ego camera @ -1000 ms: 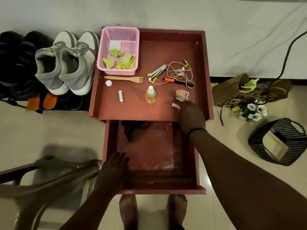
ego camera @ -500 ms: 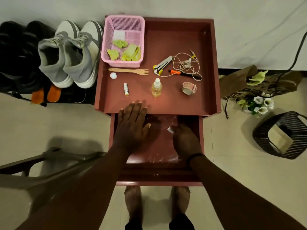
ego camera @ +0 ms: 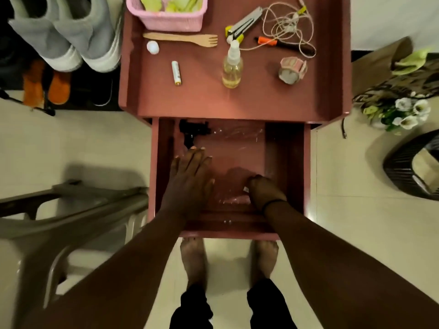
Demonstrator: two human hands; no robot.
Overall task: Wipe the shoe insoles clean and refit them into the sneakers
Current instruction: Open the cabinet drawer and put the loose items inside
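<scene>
A pair of grey sneakers (ego camera: 66, 36) stands on the rack at the top left. Two orange flat pieces (ego camera: 59, 86), possibly insoles, stick out below them. In front of me the open drawer (ego camera: 306, 174) of a red cabinet holds crinkled clear plastic (ego camera: 237, 138). My left hand (ego camera: 190, 176) lies flat on the plastic with its fingers straight. My right hand (ego camera: 266, 191) is curled in the drawer's near right part and pinches a small white item (ego camera: 245, 189). Whether it also grips the plastic is unclear.
The cabinet top carries a spray bottle (ego camera: 232, 70), a battery (ego camera: 176, 72), a wooden fork (ego camera: 183, 39), a tape roll (ego camera: 292, 70), tangled cables and a pink basket (ego camera: 171, 20). A black object (ego camera: 192, 131) lies at the drawer's back. Chair (ego camera: 71, 210) on the left, black basket (ego camera: 413, 172) on the right.
My right hand took the small white item from the cabinet top and carried it down into the drawer. My left hand left the drawer's front edge and now lies flat inside.
</scene>
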